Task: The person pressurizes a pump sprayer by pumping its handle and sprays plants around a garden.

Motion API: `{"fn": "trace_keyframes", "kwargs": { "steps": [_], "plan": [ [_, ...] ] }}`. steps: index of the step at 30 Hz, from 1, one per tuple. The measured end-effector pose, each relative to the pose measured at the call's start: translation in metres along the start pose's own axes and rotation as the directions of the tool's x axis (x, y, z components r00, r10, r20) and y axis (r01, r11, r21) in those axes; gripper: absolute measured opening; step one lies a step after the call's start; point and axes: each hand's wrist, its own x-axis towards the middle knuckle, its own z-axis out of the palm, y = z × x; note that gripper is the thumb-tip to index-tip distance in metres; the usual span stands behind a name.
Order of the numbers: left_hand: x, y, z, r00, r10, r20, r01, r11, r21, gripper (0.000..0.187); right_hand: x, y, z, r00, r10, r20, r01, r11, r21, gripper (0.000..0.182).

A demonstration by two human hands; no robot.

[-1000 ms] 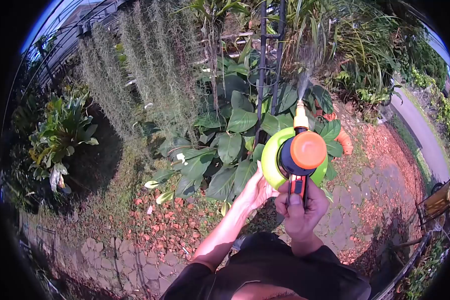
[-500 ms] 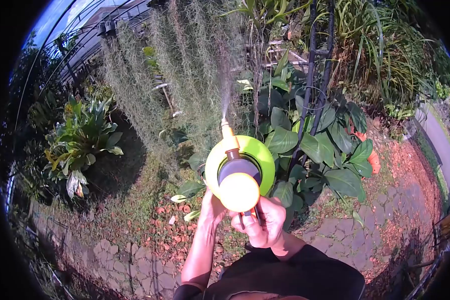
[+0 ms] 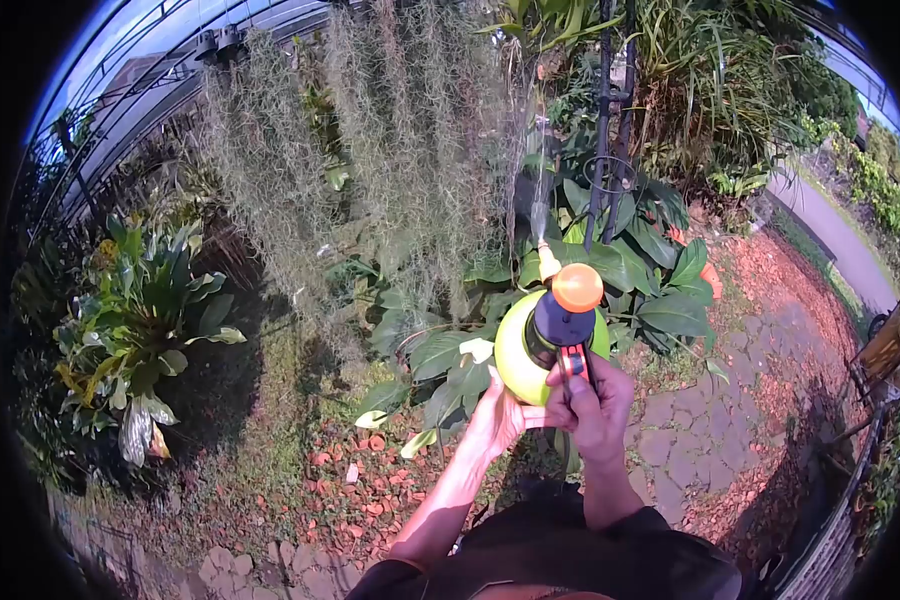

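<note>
A lime-green pump sprayer [image 3: 519,358] with a dark collar, an orange pump knob and an orange nozzle [image 3: 549,262] is held out in front of me. Water leaves the nozzle in a thin spray directed away from me. My right hand [image 3: 598,408] is wrapped round the black handle, its thumb by the red and black trigger. Against the lower left side of the tank, my left hand [image 3: 500,420] supports it; some of its fingers are hidden beneath. Beyond the nozzle are broad green leaves [image 3: 610,262] and curtains of hanging grey-green moss [image 3: 410,150].
Dark metal poles [image 3: 602,120] rise behind the sprayer. A leafy clump [image 3: 150,330] grows at the left. Stone paving [image 3: 705,430] and reddish chips cover the ground, and a paved path [image 3: 840,240] runs along the right. A wooden piece [image 3: 885,350] stands at the right edge.
The sprayer and both hands have shifted right in view, and the sprayer has tilted so its side shows more. The spray now points further right, past the moss; it was spraying before too.
</note>
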Motion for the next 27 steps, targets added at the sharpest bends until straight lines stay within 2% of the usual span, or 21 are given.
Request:
{"fn": "trace_keyframes", "kwargs": {
  "steps": [2, 5, 6, 9, 10, 11, 14, 15, 18, 21, 22, 25, 26, 27],
  "plan": [
    [-0.015, 0.005, -0.020, 0.993, -0.034, 0.112, 0.035, 0.999, -0.014, 0.065, -0.016, -0.010, 0.025, 0.998, -0.011, -0.065, 0.008, 0.999, -0.042, 0.018],
    [-0.038, 0.024, -0.012, 0.988, 0.157, -0.001, -0.157, 0.987, 0.028, 0.061, -0.036, -0.015, 0.056, 0.987, -0.160, 0.012, 0.160, 0.986, -0.043, 0.024],
    [-0.044, 0.029, -0.015, 0.976, 0.216, -0.030, -0.215, 0.976, 0.040, 0.060, -0.042, -0.020, 0.068, 0.990, -0.139, -0.010, 0.138, 0.988, -0.062, 0.028],
    [-0.074, 0.057, -0.006, 0.969, 0.242, -0.042, -0.239, 0.969, 0.066, 0.060, -0.045, -0.025, 0.100, 0.986, -0.169, -0.013, 0.167, 0.983, -0.077, 0.037],
    [-0.082, 0.061, -0.008, 0.963, 0.248, -0.105, -0.238, 0.966, 0.097, 0.062, -0.045, -0.027, 0.104, 0.991, -0.132, 0.027, 0.134, 0.989, -0.068, 0.035],
    [-0.091, 0.061, -0.024, 0.977, 0.197, -0.084, -0.190, 0.978, 0.083, 0.066, -0.046, -0.025, 0.108, 0.995, -0.087, 0.040, 0.088, 0.996, -0.026, 0.033],
    [-0.116, 0.062, -0.001, 0.927, 0.272, -0.260, -0.216, 0.951, 0.222, 0.083, -0.044, -0.009, 0.114, 0.995, 0.019, 0.095, -0.025, 0.998, 0.059, 0.026],
    [-0.125, 0.059, -0.009, 0.942, 0.218, -0.255, -0.174, 0.967, 0.185, 0.076, -0.045, -0.006, 0.119, 0.994, 0.063, 0.093, -0.069, 0.996, 0.056, 0.023],
    [-0.134, 0.048, -0.026, 0.915, 0.164, -0.368, -0.125, 0.984, 0.129, 0.076, -0.048, 0.010, 0.117, 0.973, 0.157, 0.167, -0.167, 0.985, 0.048, 0.020],
    [-0.130, 0.043, -0.036, 0.929, 0.143, -0.341, -0.072, 0.974, 0.213, 0.076, -0.055, 0.017, 0.110, 0.985, 0.130, 0.113, -0.140, 0.987, 0.083, 0.019],
    [-0.122, 0.045, -0.047, 0.976, 0.106, -0.192, -0.088, 0.991, 0.099, 0.074, -0.056, 0.015, 0.106, 0.992, 0.105, 0.071, -0.109, 0.992, 0.065, 0.020],
    [-0.088, 0.035, -0.016, 0.942, 0.143, -0.303, -0.063, 0.964, 0.260, 0.072, -0.054, 0.004, 0.078, 0.999, -0.031, 0.025, 0.029, 0.997, 0.071, 0.022],
    [-0.074, 0.032, -0.011, 0.962, 0.157, -0.224, -0.100, 0.964, 0.248, 0.067, -0.053, -0.001, 0.066, 0.998, -0.064, -0.011, 0.064, 0.995, 0.082, 0.028],
    [-0.061, 0.025, -0.006, 0.970, 0.130, -0.203, -0.084, 0.972, 0.221, 0.066, -0.052, -0.005, 0.051, 0.996, -0.090, 0.001, 0.090, 0.992, 0.086, 0.025]
  ]
}}
